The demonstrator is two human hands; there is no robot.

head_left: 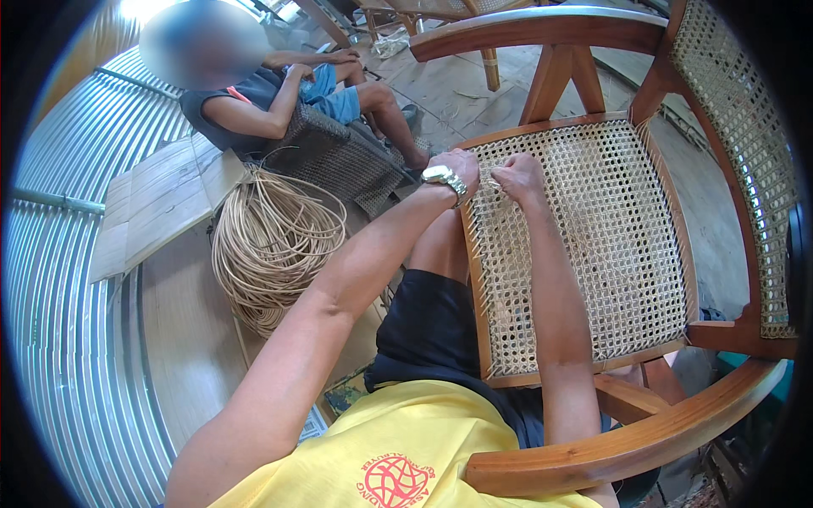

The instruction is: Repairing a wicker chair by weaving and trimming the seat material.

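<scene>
A wooden armchair lies turned sideways before me, its woven cane seat (605,229) facing up toward me. At the seat frame's far left corner is my left hand (460,169), a metal-banded watch (445,179) on its wrist. Its fingers are curled at the wooden rail, and what they grip is hidden. Just to the right, over the cane weave, my right hand (521,179) is closed in a pinch. A short pale cane strand (491,183) shows at its fingertips. Small strand ends stick out along the seat's left edge.
The chair's cane back (737,127) rises at right; one armrest (627,436) curves close to my right forearm. A large coil of cane (267,245) lies left. Beyond it a person (254,102) sits by corrugated metal sheeting (63,288). Another piece of cane furniture stands at the back.
</scene>
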